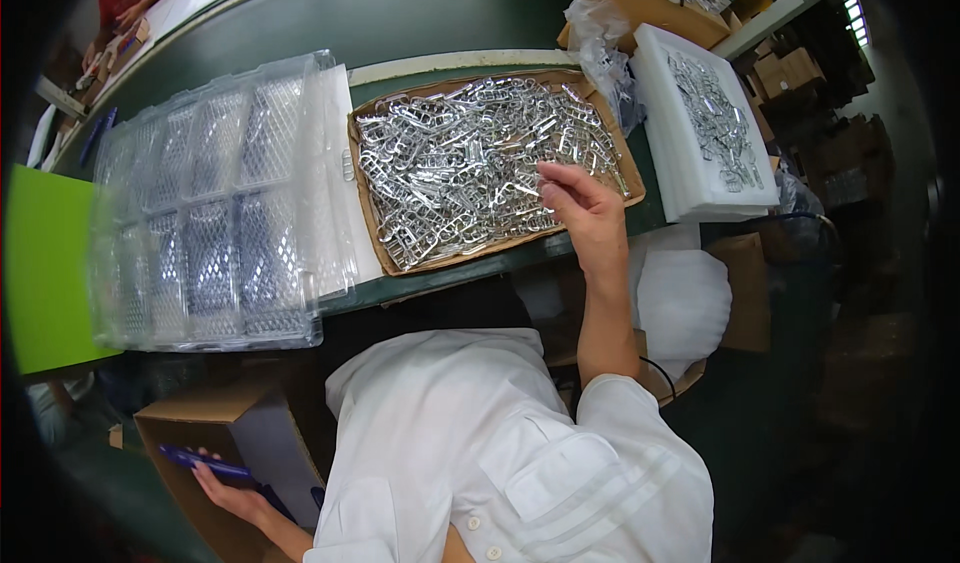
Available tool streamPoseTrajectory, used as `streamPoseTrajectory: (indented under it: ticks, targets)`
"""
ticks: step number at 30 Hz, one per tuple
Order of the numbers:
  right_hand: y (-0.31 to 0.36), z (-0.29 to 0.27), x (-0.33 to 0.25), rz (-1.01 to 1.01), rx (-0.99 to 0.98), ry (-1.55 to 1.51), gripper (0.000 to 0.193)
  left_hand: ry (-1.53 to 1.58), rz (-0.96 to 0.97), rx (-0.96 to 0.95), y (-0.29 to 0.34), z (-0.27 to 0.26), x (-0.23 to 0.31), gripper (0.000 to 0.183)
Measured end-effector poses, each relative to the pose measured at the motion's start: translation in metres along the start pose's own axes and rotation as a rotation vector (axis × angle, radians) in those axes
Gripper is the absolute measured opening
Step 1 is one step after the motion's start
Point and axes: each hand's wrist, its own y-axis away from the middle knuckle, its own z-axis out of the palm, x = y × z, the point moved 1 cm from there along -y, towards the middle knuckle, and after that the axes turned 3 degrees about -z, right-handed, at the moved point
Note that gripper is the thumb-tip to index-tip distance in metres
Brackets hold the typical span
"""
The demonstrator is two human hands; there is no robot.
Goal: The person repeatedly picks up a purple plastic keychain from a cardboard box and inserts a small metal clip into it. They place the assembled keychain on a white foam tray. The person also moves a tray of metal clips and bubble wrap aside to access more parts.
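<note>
Hovering right of centre, the right hand [592, 213] curled over metal pieces [465, 163], its hold unclear; lower left, the left hand [232, 495] grasped a blue object [184, 456].

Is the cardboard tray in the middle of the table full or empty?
Full, or nearly so: shiny metal pieces lie heaped across the cardboard tray, reaching its walls and hiding its bottom.

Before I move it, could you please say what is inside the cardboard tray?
Shiny metal pieces fill the cardboard tray; the heap hides the tray's bottom, and the right hand covers some pieces.
</note>
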Motion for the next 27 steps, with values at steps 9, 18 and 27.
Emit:
streamPoseTrajectory:
  ticks: [9, 18, 27]
  targets:
    - [0.035, 0.014, -0.047, -0.287, -0.044, -0.065, 0.021, 0.270, -0.554, -1.527, 0.150, 0.246, 0.126, 0.063]
    - [0.075, 0.027, -0.104, -0.440, -0.161, 0.368, 0.019, 0.160, -0.754, -1.853, 0.218, 0.309, 0.103, 0.069]
    - [0.075, 0.051, -0.101, -0.581, -0.270, 0.739, 0.015, 0.057, -0.655, -1.926, 0.215, 0.309, 0.097, 0.062]
